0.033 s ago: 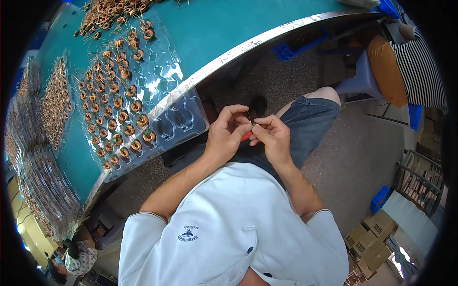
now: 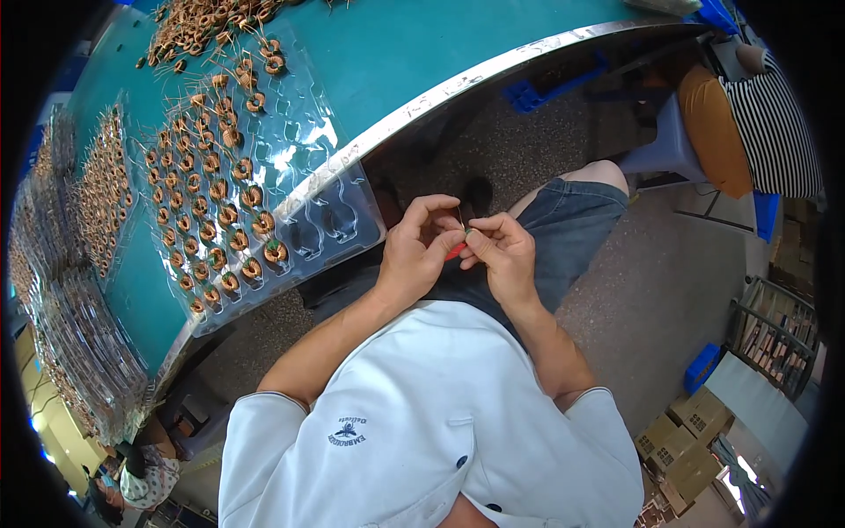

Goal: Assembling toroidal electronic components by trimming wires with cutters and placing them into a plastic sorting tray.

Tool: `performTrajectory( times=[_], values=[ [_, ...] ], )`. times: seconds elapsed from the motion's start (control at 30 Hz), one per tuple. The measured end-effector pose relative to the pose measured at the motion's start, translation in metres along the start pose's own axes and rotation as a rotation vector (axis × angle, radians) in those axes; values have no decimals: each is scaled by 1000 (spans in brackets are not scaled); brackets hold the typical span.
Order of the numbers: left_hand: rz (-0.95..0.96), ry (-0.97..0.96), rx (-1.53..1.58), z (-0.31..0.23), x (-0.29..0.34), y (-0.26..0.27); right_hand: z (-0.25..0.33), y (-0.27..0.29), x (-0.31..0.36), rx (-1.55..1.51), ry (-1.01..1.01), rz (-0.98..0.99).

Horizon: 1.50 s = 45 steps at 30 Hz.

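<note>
Over my lap, my left hand (image 2: 414, 248) and my right hand (image 2: 504, 253) meet, thumbs and fingertips pinched together. Between them is a small green piece (image 2: 467, 231) with a thin wire (image 2: 459, 214) standing up from it. My fingers hide most of it, so its full shape cannot be made out. A bit of something red (image 2: 455, 251) shows just under the fingertips. To the left, a clear plastic tray (image 2: 312, 189) carries rows of copper-wound ring coils (image 2: 263, 222) with green cores. It overhangs the table edge near my left forearm.
The green table (image 2: 387, 53) has a pale, curved edge (image 2: 458, 85). A pile of coils (image 2: 198, 35) lies at its far side, and stacked filled trays (image 2: 88, 334) stand at the left. A person in striped clothing (image 2: 770, 132) sits by a stool (image 2: 656, 145) at right. Cardboard boxes (image 2: 682, 453) stand lower right.
</note>
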<state>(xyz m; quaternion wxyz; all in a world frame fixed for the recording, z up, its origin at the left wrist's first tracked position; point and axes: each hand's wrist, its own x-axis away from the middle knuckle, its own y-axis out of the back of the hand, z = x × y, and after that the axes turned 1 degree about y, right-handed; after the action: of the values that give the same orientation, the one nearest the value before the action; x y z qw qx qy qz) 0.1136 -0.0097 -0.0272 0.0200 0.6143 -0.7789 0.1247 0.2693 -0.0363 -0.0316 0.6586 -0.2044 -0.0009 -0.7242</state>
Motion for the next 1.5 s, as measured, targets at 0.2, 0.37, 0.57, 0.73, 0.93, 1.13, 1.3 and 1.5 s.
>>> performTrajectory(
  times=[0.2, 0.37, 0.57, 0.73, 0.93, 1.13, 1.3, 1.5],
  values=[
    [-33, 18, -65, 9, 9, 2, 15, 12, -17, -107, 151, -212],
    [5, 57, 86, -9, -2, -4, 15, 3, -13, 155, 173, -64],
    [-24, -17, -116, -2, -6, 1, 11, 2, -7, 280, 166, 7],
    [-18, -16, -112, 3, -4, 5, 6, 1, -5, 240, 122, 51],
    [-88, -41, -23, -2, 2, -13, 6, -8, 0, 3, 173, -31],
    [-114, 78, 249, 0, -2, -17, -2, -12, -6, 74, 283, -156],
    [-8, 98, 105, 2, -3, -2, -7, -21, -5, 187, 351, -75],
    [25, 83, 130, 4, 4, 5, -16, -13, 8, 396, 377, -84]
  ],
)
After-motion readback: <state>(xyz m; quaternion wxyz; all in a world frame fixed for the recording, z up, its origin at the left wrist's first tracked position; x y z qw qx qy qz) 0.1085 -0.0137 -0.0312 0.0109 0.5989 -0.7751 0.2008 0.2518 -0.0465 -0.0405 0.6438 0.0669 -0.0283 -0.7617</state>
